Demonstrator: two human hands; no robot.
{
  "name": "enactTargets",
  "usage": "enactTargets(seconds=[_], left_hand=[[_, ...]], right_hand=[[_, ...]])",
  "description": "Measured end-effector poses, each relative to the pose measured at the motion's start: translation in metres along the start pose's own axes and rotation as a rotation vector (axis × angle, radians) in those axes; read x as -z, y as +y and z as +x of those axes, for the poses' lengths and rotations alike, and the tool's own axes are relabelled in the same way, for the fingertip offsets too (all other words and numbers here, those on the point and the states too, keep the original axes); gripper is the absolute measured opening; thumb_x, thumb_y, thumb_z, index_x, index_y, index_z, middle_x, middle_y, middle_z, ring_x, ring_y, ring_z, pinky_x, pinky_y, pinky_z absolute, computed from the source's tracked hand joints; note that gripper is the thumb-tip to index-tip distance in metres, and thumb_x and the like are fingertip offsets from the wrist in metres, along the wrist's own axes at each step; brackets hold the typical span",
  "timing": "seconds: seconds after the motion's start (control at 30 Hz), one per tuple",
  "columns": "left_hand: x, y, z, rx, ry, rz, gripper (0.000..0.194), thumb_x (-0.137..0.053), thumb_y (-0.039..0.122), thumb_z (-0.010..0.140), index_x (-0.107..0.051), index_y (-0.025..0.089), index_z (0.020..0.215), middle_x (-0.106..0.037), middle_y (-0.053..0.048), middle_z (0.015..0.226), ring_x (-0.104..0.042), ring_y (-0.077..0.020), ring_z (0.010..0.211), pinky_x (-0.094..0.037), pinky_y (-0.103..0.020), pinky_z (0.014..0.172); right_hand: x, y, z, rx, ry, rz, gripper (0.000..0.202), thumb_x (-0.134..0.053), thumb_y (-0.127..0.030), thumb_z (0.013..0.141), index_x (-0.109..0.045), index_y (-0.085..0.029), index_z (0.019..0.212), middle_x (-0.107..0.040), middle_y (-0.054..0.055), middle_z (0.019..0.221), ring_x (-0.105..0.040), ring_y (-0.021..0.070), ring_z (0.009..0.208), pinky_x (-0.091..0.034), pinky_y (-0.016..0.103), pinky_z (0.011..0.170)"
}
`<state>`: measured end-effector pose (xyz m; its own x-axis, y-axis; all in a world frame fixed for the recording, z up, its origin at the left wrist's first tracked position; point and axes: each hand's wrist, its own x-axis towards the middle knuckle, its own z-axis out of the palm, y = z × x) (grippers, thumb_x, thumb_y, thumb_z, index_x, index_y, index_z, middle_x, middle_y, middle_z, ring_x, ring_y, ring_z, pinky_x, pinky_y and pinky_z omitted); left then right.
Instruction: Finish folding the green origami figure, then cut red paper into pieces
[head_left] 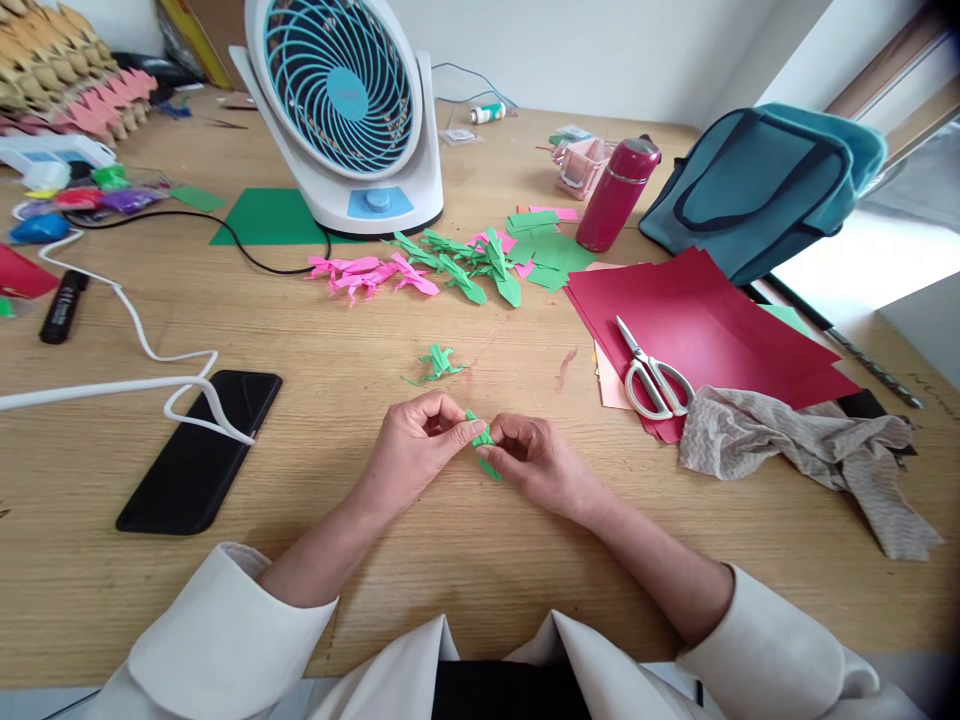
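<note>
Between my two hands is a small green folded paper piece point(492, 464), pinched at both sides just above the table. My left hand point(420, 440) grips its upper left side with thumb and index finger. On the right side, my right hand point(536, 462) pinches the same piece with thumb and fingertips. Fingers cover part of its shape. Just beyond my hands lies another small green folded paper piece point(438, 362) with thin strips sticking out. Farther back are a heap of pink folded paper pieces point(367, 275) and a heap of green ones point(469, 262).
White-handled scissors point(654, 375) rest on red paper sheets point(720, 320), beside a crumpled grey cloth point(795, 440). A black phone point(199, 455) with a white cable lies left. Behind stand a fan point(349, 110), a red bottle point(616, 195) and a teal bag point(757, 190).
</note>
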<state>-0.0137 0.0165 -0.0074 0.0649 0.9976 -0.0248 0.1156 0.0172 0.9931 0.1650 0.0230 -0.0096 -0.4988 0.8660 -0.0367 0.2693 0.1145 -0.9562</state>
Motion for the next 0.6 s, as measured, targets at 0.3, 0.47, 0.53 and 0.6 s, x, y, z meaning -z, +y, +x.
enactTargets(seconds=[0.3,0.47,0.53,0.6], left_hand=[[-0.0013,0.0037,0.0003,0.107,-0.009,-0.132,0.027,-0.080,0.030,0.068,-0.057,0.016,0.063,-0.055,0.003,0.063,-0.047,-0.0095,0.061,-0.038,-0.024,0.059],[-0.0026,0.0059,0.0012,0.157,-0.008,-0.221,0.031,-0.084,0.030,0.062,-0.057,0.016,0.062,-0.053,0.004,0.062,-0.044,-0.0076,0.058,-0.036,-0.022,0.056],[-0.0027,0.0054,0.0016,0.172,-0.019,-0.257,0.034,-0.085,0.032,0.062,-0.055,0.016,0.061,-0.049,0.005,0.060,-0.041,-0.0066,0.055,-0.033,-0.022,0.053],[-0.0029,0.0045,0.0017,0.187,-0.037,-0.288,0.036,-0.084,0.035,0.063,-0.054,0.016,0.061,-0.047,0.006,0.057,-0.038,-0.0061,0.052,-0.030,-0.022,0.050]], right_hand=[[-0.0007,-0.0009,-0.0008,0.009,-0.016,-0.014,0.019,-0.057,-0.027,0.084,-0.050,-0.019,0.069,-0.046,-0.004,0.062,-0.039,0.0095,0.057,-0.032,0.023,0.054],[-0.0012,-0.0010,-0.0014,0.024,-0.009,-0.032,0.020,-0.057,-0.025,0.084,-0.049,-0.019,0.067,-0.045,-0.005,0.061,-0.039,0.0090,0.057,-0.031,0.023,0.053],[-0.0016,0.0000,-0.0013,0.031,-0.004,-0.034,0.020,-0.057,-0.024,0.084,-0.048,-0.019,0.067,-0.045,-0.005,0.060,-0.038,0.0088,0.056,-0.031,0.022,0.053],[-0.0019,0.0014,-0.0010,0.037,-0.002,-0.031,0.020,-0.058,-0.024,0.084,-0.049,-0.019,0.067,-0.044,-0.005,0.060,-0.038,0.0085,0.056,-0.030,0.022,0.053]])
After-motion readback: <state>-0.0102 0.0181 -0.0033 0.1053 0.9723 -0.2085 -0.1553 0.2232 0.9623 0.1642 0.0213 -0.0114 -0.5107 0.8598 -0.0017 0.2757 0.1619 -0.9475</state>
